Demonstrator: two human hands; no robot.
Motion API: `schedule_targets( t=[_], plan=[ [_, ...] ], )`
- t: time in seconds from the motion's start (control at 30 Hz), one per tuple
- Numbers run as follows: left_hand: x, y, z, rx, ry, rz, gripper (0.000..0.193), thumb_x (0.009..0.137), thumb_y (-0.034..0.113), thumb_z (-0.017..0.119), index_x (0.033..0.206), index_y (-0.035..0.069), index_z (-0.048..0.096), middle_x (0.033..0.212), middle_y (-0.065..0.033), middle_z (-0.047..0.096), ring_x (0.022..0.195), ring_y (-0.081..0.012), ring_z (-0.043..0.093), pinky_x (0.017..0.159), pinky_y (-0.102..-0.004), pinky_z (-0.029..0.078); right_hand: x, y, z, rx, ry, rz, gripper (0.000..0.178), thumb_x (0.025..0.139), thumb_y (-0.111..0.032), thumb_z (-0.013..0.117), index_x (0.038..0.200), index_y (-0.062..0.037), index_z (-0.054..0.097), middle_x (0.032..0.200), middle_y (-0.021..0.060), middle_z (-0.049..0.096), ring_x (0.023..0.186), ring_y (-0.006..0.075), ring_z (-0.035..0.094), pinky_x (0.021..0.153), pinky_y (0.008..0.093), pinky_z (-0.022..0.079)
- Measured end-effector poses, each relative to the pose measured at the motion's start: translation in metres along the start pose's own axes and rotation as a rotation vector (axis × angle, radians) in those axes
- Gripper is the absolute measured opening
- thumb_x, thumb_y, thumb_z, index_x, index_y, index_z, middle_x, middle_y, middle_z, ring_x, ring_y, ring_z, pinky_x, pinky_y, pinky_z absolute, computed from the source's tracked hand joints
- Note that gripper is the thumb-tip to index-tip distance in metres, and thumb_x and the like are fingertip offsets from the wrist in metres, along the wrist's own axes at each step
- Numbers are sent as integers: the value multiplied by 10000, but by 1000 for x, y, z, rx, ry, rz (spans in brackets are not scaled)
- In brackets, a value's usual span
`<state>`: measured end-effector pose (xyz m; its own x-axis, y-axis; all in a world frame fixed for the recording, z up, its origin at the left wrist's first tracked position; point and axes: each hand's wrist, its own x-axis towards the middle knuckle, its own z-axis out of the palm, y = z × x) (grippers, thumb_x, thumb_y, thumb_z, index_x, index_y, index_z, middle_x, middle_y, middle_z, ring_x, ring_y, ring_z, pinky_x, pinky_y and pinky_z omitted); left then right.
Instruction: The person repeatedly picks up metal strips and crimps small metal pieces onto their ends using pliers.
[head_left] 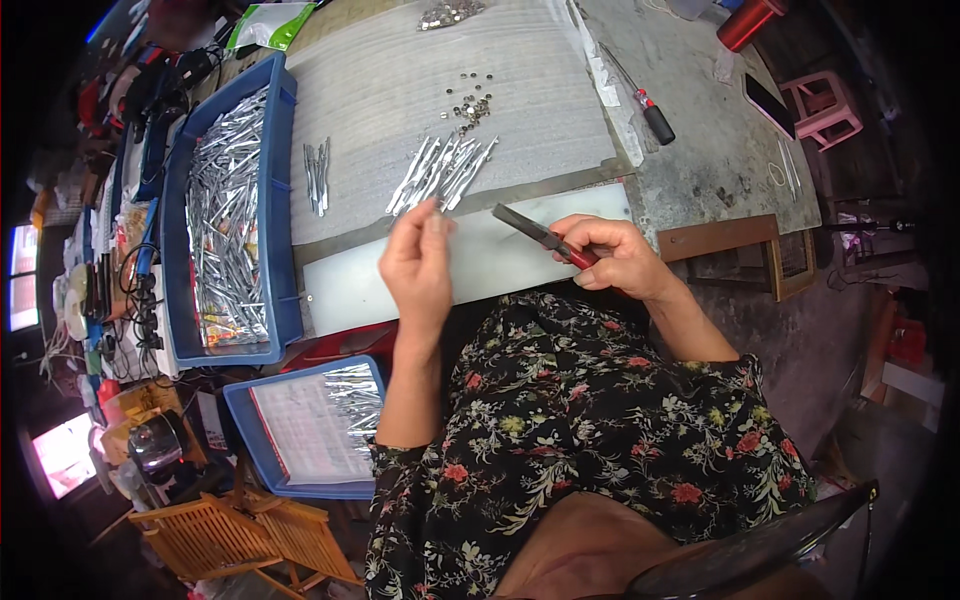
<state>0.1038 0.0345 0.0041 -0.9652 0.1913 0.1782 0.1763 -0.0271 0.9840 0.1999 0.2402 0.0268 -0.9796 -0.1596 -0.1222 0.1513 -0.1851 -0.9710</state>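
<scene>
My right hand (618, 258) is closed round the red handles of a pair of pliers (530, 230), whose long dark jaws point up and left. My left hand (418, 268) hovers over the white board (350, 280) with thumb and fingers pinched. Whatever may be between those fingertips is too small or hidden to make out. Just beyond the left hand lies a loose pile of slim silvery metal pieces (440, 170). Several more metal pieces (317, 178) lie side by side to its left. Small round metal discs (470, 108) are scattered farther back on the pale sheet (370, 90).
A deep blue bin (281, 200) full of silvery pieces stands at the left. Below it is a shallower blue tray (245, 425) with more pieces. A screwdriver (653, 115), a phone (768, 105) and a red cylinder (750, 22) lie at the right. A bag of discs (450, 12) sits at the back.
</scene>
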Motion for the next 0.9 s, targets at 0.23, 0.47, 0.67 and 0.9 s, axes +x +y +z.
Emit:
schedule_targets(
  t=[0.23, 0.47, 0.67, 0.9],
  plan=[
    [59, 2, -24, 713, 45, 329, 132, 751, 8, 520, 852, -17, 600, 753, -173, 562, 674, -300, 548, 629, -347, 435, -2, 7, -4, 9, 13, -78, 223, 566, -13, 578, 783, 28, 541, 980, 88, 502, 813, 112, 453, 730, 225, 366],
    [80, -15, -19, 873, -175, 305, 157, 738, 6, 498, 851, -23, 604, 767, -197, 558, 708, -342, 545, 651, -394, 430, -3, 15, -9, 34, 17, -71, 239, 562, -15, 579, 793, 34, 548, 998, 110, 500, 829, 124, 461, 749, 237, 370],
    [81, -14, -24, 814, -143, 280, 156, 744, 53, 510, 848, -16, 603, 771, -197, 559, 735, -350, 548, 671, -398, 433, -3, 14, -9, 60, 6, -58, 243, 563, -5, 580, 802, 36, 557, 1023, 120, 492, 843, 123, 465, 746, 230, 376],
    [119, -25, -75, 1237, 142, 241, 156, 737, 122, 557, 851, 17, 578, 818, -170, 569, 775, -346, 558, 686, -409, 446, -3, 15, -10, 48, 6, -61, 247, 564, 4, 581, 808, 32, 559, 1054, 116, 480, 854, 119, 467, 746, 226, 378]
  ],
)
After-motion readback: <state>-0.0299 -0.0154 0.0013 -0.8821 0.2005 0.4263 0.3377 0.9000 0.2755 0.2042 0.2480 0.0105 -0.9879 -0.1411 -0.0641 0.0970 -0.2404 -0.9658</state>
